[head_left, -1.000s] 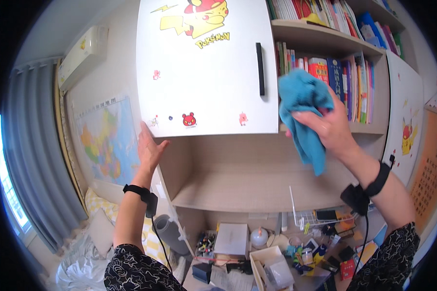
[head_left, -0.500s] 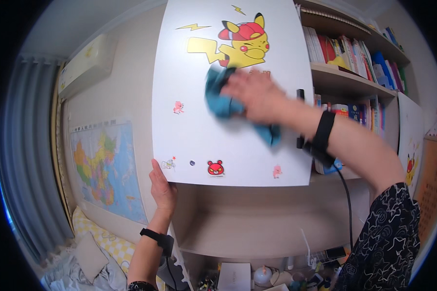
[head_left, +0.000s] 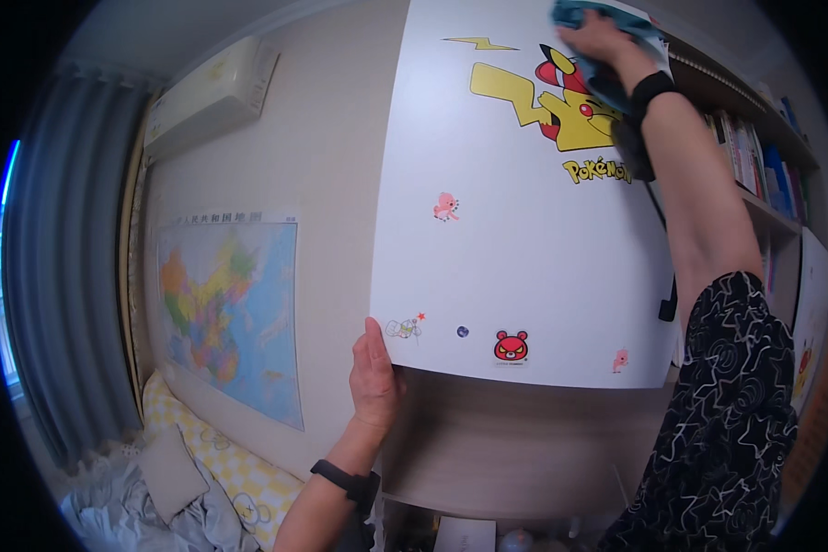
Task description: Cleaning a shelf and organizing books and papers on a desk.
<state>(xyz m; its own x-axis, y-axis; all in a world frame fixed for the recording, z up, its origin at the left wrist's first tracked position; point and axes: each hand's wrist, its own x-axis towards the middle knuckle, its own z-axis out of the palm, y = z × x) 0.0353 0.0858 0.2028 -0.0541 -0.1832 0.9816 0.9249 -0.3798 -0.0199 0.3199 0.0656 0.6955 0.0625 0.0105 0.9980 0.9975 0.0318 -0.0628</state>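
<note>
A white cabinet door (head_left: 524, 267) with cartoon stickers fills the middle of the view. My left hand (head_left: 375, 382) grips its lower left corner, fingers along the edge; part of the grip is hidden behind the panel. High up near the door's top right, my right hand (head_left: 600, 39) holds a teal cloth (head_left: 627, 20) against the surface. Some of the cloth hangs down behind my wrist and covers part of the yellow character sticker (head_left: 580, 129). Lower down are a red bear sticker (head_left: 511, 348) and small pink stickers.
Bookshelves (head_left: 754, 198) stand to the right, partly behind my right arm. A dark door handle (head_left: 669, 299) sticks out at the right edge. On the left are a wall map (head_left: 230, 313), an air conditioner (head_left: 207, 97), a grey curtain (head_left: 74, 267) and a bed with pillows (head_left: 170, 474).
My right hand has moved the cloth from the door's middle up to its top right. My left hand stays on the corner. The whole view has shifted, with the door now further right.
</note>
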